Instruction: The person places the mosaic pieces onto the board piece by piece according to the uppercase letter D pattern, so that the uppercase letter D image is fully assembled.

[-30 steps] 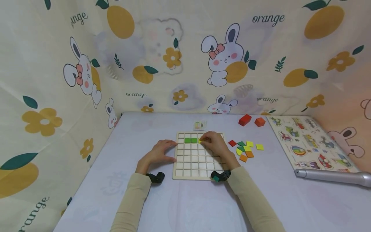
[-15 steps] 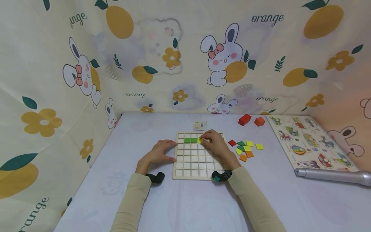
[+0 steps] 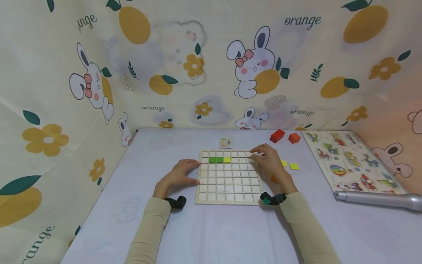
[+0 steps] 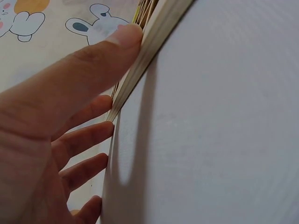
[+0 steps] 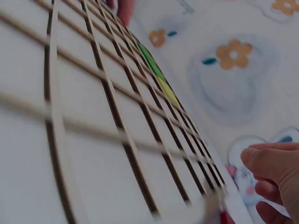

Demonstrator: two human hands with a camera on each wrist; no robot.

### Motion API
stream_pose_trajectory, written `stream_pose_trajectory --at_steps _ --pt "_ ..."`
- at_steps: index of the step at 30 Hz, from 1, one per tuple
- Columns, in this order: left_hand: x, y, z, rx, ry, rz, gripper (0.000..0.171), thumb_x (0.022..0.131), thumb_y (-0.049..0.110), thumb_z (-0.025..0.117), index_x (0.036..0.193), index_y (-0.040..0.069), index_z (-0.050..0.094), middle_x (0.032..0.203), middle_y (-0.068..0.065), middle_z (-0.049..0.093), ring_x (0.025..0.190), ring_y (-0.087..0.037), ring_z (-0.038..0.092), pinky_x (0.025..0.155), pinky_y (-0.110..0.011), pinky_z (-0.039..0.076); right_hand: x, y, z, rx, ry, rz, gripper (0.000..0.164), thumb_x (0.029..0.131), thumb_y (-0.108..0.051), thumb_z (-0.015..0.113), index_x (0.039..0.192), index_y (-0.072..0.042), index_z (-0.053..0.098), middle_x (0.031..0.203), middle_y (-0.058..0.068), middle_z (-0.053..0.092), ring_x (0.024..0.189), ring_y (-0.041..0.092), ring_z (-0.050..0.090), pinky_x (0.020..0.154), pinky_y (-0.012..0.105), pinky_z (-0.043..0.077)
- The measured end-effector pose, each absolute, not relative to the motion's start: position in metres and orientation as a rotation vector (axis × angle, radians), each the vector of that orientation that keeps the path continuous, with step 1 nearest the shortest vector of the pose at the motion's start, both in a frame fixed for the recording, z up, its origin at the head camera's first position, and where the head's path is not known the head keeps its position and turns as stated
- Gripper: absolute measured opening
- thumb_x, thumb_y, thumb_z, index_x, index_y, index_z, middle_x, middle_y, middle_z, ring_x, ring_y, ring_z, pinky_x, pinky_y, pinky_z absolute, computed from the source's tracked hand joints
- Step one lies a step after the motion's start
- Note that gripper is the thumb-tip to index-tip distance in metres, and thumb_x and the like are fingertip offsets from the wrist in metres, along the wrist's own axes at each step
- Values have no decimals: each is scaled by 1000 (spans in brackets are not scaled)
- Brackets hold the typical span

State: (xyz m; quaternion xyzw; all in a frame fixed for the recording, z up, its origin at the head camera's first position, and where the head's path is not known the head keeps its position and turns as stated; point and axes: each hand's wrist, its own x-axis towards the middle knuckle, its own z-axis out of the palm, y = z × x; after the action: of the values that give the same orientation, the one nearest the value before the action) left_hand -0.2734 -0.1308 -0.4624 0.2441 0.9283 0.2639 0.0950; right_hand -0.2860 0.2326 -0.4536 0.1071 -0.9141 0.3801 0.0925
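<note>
A wooden grid board (image 3: 229, 187) lies on the table before me. In its second row from the far side sit two green tiles (image 3: 215, 160) and, to their right, a yellow tile (image 3: 227, 160). My left hand (image 3: 178, 173) touches the board's left edge with thumb and fingertips spread; the left wrist view shows the thumb (image 4: 119, 44) against the wooden side. My right hand (image 3: 271, 165) is over the board's far right corner, fingers loosely bent. Nothing shows between its fingers in the right wrist view. It partly hides the loose tiles beyond, with an orange tile (image 3: 274, 179) peeking out.
Right of the hand lies a yellow tile (image 3: 294, 166). Two red blocks (image 3: 277, 136) stand at the back. A small pattern card (image 3: 226, 142) lies behind the board. On the right are a picture puzzle board (image 3: 351, 161) and a silver tube (image 3: 376, 201).
My right hand has let go of the yellow tile, which now lies in its square, and has moved right toward the loose tiles. The left hand has stayed at the board's edge.
</note>
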Motion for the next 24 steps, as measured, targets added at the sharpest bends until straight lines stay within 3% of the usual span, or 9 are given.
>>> stream_pose_trajectory --at_steps 13,24 --pt "-272 -132 -461 729 2755 781 70 74 41 76 135 18 49 143 -9 40 134 -30 28 110 -50 23 -272 282 -459 54 -2833 992 31 87 -22 67 111 -2 65 104 16 56 96 30 49 82 43 46" --pt "-271 -129 -459 719 2757 782 69 75 40 76 135 18 49 143 -8 39 135 -29 27 110 -50 23 -266 291 -461 -21 -2869 925 34 83 -26 71 104 0 68 102 17 58 94 30 48 82 44 46"
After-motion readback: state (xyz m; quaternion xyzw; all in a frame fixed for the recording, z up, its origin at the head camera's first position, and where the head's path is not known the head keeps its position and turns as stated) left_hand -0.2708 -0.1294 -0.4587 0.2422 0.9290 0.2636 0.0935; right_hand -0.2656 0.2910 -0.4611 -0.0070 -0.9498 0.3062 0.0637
